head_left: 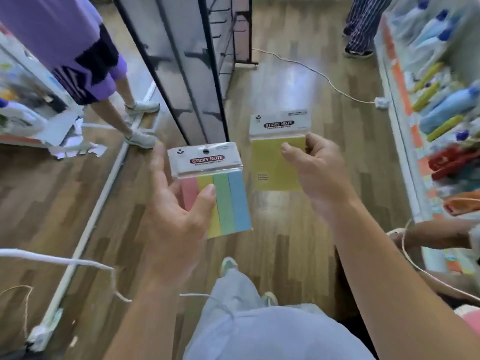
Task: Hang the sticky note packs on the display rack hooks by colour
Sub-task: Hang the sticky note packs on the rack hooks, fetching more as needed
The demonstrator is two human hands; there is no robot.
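Observation:
My left hand (179, 219) grips a multicolour sticky note pack (223, 193) with pink, yellow, green and blue strips, thumb pressed on its front. Its white header card has a round hang hole. My right hand (319, 175) pinches a plain yellow sticky note pack (272, 165) at its upper right edge. Both packs are held upright over the wooden floor, about a hand's width apart. The display rack (192, 74), a black-framed panel with dark hooks, stands just beyond the packs at upper centre.
A person in purple (85, 61) stands left of the rack. Another person's striped legs (363, 24) are at the far right. A shelf of goods (436, 100) lines the right side. A white cable (311, 71) crosses the floor. A hand (441, 235) reaches in at right.

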